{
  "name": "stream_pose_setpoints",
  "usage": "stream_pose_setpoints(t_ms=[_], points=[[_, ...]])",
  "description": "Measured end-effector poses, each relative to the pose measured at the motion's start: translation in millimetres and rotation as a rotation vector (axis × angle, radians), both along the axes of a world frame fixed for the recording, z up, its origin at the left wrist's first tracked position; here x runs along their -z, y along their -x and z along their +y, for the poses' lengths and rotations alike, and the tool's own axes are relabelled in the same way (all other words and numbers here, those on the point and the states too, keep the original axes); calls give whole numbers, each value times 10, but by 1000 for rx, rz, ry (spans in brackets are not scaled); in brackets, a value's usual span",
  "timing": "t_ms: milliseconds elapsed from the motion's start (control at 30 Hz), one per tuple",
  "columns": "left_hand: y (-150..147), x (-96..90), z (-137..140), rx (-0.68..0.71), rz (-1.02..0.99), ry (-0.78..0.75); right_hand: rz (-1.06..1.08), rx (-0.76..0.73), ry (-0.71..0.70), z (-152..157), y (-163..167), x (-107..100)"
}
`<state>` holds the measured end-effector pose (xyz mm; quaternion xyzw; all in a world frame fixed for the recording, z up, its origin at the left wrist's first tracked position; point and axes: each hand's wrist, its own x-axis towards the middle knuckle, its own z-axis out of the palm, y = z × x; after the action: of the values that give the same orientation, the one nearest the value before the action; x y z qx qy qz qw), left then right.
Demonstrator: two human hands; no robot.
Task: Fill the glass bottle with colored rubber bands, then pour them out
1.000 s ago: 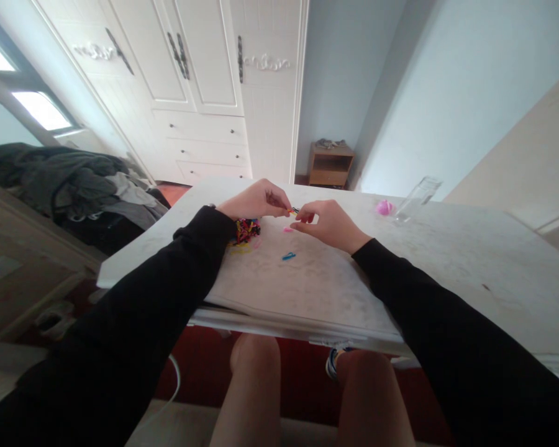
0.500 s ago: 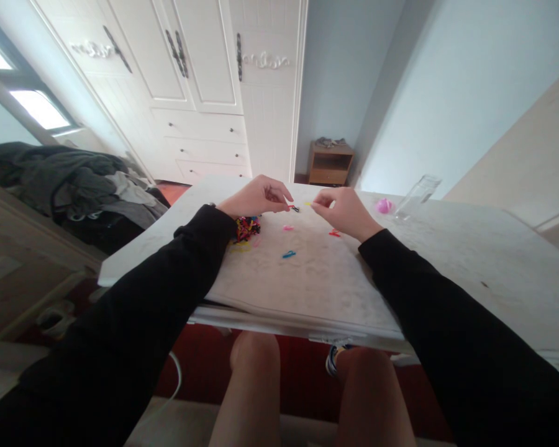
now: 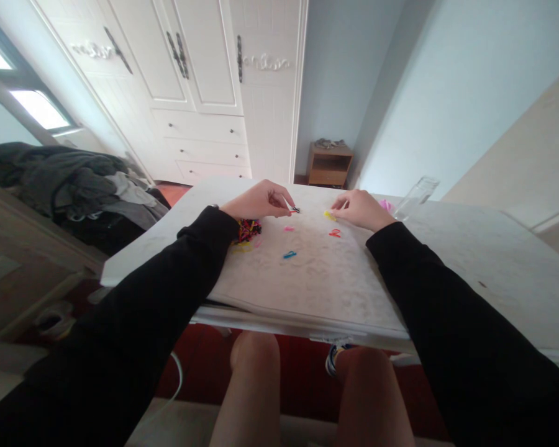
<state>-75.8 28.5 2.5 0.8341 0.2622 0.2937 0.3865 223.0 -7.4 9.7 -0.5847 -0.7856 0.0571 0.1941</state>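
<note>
My left hand (image 3: 271,200) is over the far middle of the table, thumb and fingertip pinching what looks like a small red hair tie (image 3: 292,213). Right beside those fingertips lies a small black hair tie (image 3: 296,209). My right hand (image 3: 358,207) has its fingertips closed on a bunch of yellow hair ties (image 3: 329,215), low over the tabletop. Between and nearer than the hands lie a pink hair tie (image 3: 289,228), a red-orange group (image 3: 335,233) and a blue group (image 3: 289,254). Partly behind my left wrist is a mixed colourful pile (image 3: 248,230), with yellow ones (image 3: 242,247) at its near edge.
On the white table (image 3: 307,292), a clear jar (image 3: 417,197) lies tilted at right beside a pink object (image 3: 386,205), partly hidden by my right hand. Dark clothes (image 3: 65,180) are heaped at left. A wardrobe (image 3: 205,136) and small wooden cabinet (image 3: 330,164) stand beyond.
My right hand has moved right and slightly nearer, bringing the yellow hair ties away from the left hand. The red-orange group shows more fully. My left hand has shifted only slightly.
</note>
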Motion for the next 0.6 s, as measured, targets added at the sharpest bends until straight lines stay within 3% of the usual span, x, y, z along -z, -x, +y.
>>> stream_pose_setpoints(t_ms=[133, 433, 600], points=[[-6, -3, -14, 23, 7, 32, 64, -11, -63, -28, 57, -18], [-29, -36, -76, 59, 31, 70, 259, -399, -108, -280, 523, -14], [-37, -66, -109, 94, 43, 74, 247, -428, -91, -318, 644, 59]])
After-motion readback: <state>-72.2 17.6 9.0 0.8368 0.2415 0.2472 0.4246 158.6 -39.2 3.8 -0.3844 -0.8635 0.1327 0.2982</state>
